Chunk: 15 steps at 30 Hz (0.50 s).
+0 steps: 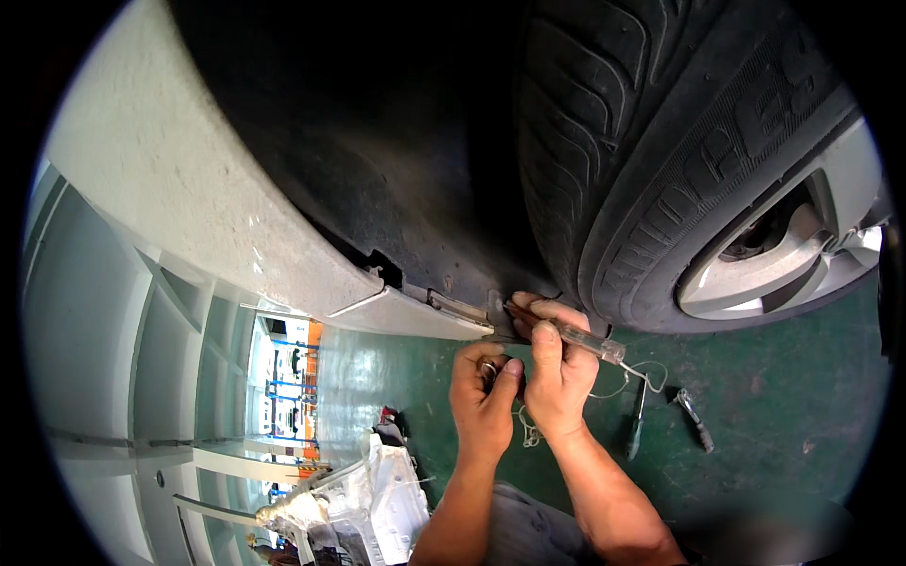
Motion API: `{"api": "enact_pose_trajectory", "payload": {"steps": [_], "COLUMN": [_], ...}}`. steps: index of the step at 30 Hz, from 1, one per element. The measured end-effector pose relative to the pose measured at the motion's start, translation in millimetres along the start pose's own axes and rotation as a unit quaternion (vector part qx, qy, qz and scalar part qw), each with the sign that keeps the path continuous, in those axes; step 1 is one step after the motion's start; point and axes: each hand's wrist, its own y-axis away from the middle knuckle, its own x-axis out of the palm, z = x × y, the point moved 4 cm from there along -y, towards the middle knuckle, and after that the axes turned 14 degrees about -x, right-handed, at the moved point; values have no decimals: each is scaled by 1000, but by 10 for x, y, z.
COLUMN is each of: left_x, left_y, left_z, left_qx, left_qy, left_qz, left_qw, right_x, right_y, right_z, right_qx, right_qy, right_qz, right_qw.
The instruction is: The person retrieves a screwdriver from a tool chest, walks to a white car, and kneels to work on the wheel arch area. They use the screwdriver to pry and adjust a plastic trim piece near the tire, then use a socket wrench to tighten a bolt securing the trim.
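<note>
My right hand [561, 368] is closed around a test light [590, 341] with a clear handle and a thin white cord trailing from its end. Its tip points left, at the lower corner of the dark wheel-arch liner [406, 203], beside the tyre [604, 170]. Close by on the left, my left hand [485, 396] is curled shut around something small and dark that I cannot make out. Its fingertips are just under the end of the white sill panel [415, 316].
A ratchet wrench [694, 420] and a screwdriver [638, 420] lie on the green floor [755, 406], right of my hands. The alloy wheel [783, 250] bounds the right side. White body panel [160, 141] curves along the left. A plastic-wrapped white object [377, 495] stands at lower left.
</note>
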Motion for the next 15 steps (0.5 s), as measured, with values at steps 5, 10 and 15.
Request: {"api": "enact_pose_trajectory", "payload": {"steps": [5, 10, 15], "left_x": [-8, -24, -30], "left_y": [6, -18, -5], "left_z": [-26, 20, -7], "left_qx": [-28, -42, -30], "left_qy": [36, 59, 26], "left_qz": [8, 17, 5], "left_qw": [999, 997, 999], "right_x": [-82, -93, -60], "right_y": [-51, -73, -73], "right_z": [113, 155, 119], "right_qx": [-16, 31, 16], "right_qy": [5, 15, 20], "right_qz": [-14, 14, 1], "right_qw": [1000, 999, 1000]}}
